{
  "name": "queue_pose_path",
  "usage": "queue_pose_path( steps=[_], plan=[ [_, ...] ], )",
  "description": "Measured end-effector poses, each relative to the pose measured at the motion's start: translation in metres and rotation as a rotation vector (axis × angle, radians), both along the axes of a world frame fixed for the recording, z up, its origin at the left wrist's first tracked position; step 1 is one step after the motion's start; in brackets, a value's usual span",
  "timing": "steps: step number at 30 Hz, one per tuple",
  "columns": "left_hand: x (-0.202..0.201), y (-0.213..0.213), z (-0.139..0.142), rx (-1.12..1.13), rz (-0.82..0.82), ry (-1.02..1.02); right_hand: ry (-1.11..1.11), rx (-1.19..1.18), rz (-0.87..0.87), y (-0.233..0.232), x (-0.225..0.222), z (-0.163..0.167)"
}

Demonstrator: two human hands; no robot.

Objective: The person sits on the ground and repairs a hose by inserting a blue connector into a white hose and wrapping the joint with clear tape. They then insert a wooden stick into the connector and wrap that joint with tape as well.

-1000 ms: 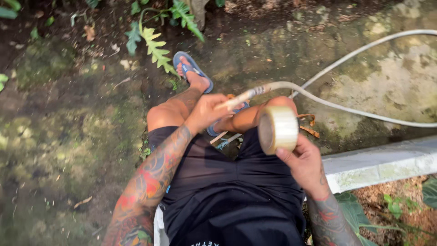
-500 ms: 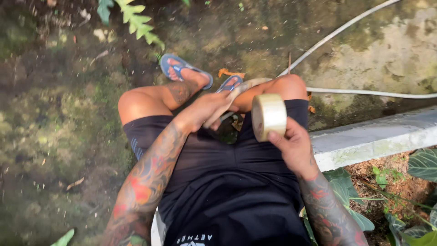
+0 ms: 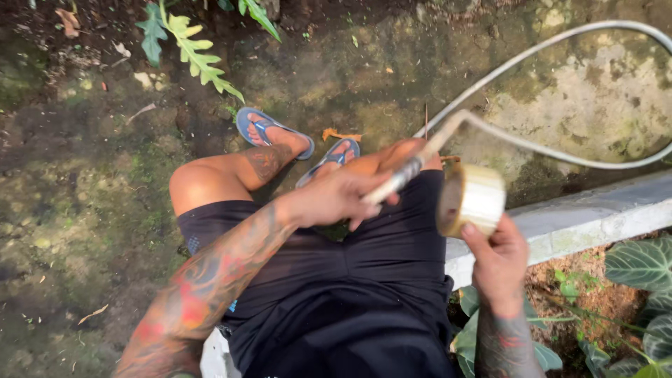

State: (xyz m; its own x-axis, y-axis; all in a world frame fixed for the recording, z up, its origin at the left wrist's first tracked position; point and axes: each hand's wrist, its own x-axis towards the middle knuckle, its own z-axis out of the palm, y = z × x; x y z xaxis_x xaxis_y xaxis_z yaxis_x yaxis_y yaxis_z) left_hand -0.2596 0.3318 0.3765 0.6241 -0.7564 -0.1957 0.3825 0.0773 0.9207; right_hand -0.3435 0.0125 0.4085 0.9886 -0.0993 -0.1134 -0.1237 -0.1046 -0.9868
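Head view: the left hand [image 3: 336,199] is clamped on the end of a pale hose [image 3: 490,133] over the lap, while the right hand [image 3: 498,262] grips a tape roll [image 3: 472,199] just beside it, hands apart. The hose loops away over mossy concrete [image 3: 595,98]. Black shorts [image 3: 350,294] below; blue sandals [image 3: 269,129] near fern leaves [image 3: 192,56]. A pale curb [image 3: 595,217] runs right.

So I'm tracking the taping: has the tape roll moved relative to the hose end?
Yes. The tape roll now sits right of and below the hose end, farther out.
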Motion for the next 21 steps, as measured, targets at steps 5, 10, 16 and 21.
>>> queue_pose_path(
  steps=[5,10,16,21],
  plan=[
    [-0.059,0.021,0.006,0.322,-0.196,-0.192,-0.19,-0.284,-0.027,-0.02,-0.015,0.016],
    [-0.057,0.026,-0.005,0.439,-0.084,-0.311,-0.014,-0.224,0.121,0.02,0.01,-0.005],
    [-0.053,0.027,0.016,0.558,-0.087,-0.152,-0.22,-0.459,0.424,0.052,0.017,0.0],
    [-0.07,0.015,0.052,0.588,0.05,-0.318,0.045,0.052,0.378,0.022,0.005,-0.005]
  ],
)
